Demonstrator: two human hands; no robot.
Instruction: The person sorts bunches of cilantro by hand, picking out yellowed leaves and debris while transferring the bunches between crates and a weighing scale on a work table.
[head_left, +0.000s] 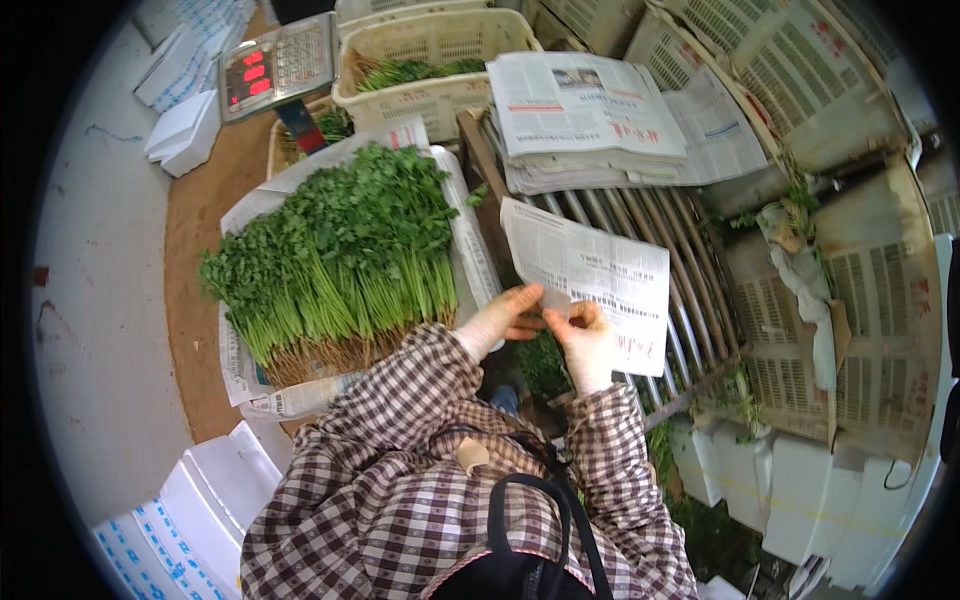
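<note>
My right hand (581, 334) pinches the near left edge of a newspaper sheet (592, 262), which spreads over the metal roller conveyor. Just left of it, my left hand (510, 315) has its fingers spread at the same edge of the paper; whether it grips the sheet is unclear. To the left, a thick layer of cilantro (352, 247) lies on newspaper in a white foam box, leaves away from me and roots towards me. The box's right rim (469, 232) shows beside the bunches.
A stack of newspapers (585, 120) rests on the roller conveyor (697, 300). Beyond the cilantro stand a scale display (277, 67) and a plastic crate (435, 101) holding greens. More crates (870, 322) line the right side, with white foam boxes (802, 480) below and others (217, 480) at lower left.
</note>
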